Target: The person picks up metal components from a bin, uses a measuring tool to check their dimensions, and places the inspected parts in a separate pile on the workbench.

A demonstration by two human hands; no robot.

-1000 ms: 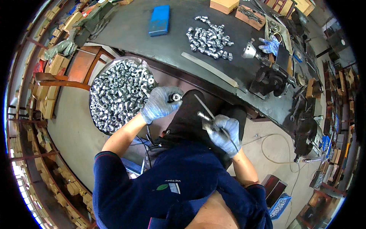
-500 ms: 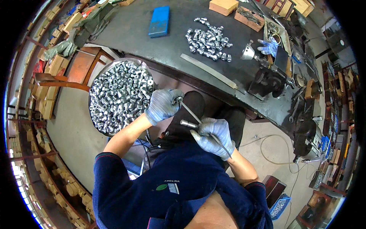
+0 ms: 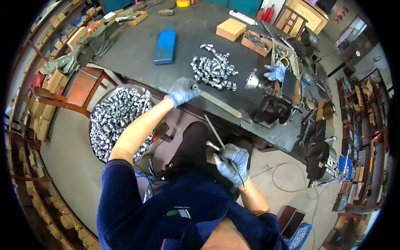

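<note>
My left hand (image 3: 180, 91), in a grey-blue work glove, is over the near edge of the dark workbench (image 3: 137, 50). Its fingers are closed on a small metal fitting (image 3: 194, 87). In my gloved right hand (image 3: 235, 161), above my lap, a long thin metal rod (image 3: 214, 131) slants up toward the bench. A short, shiny metal cylinder (image 3: 213, 146) also sticks out of that grip. Below my left forearm stands a round tub (image 3: 143, 88) heaped with silver metal fittings (image 3: 114, 118). Similar fittings lie in a loose pile (image 3: 212, 68) on the bench.
A flat metal bar (image 3: 221, 104) lies along the bench edge. Beyond it are a blue case (image 3: 165, 48), a wooden block (image 3: 231, 29) and a box of thin tools (image 3: 256, 42). A machine with a chuck (image 3: 252, 79) stands to the right. A wooden chair (image 3: 81, 85) is at left.
My left hand has moved away from the rod's tip, up and over the bench edge, taking the fitting along. My right hand keeps the rod and cylinder. The view has shifted.
</note>
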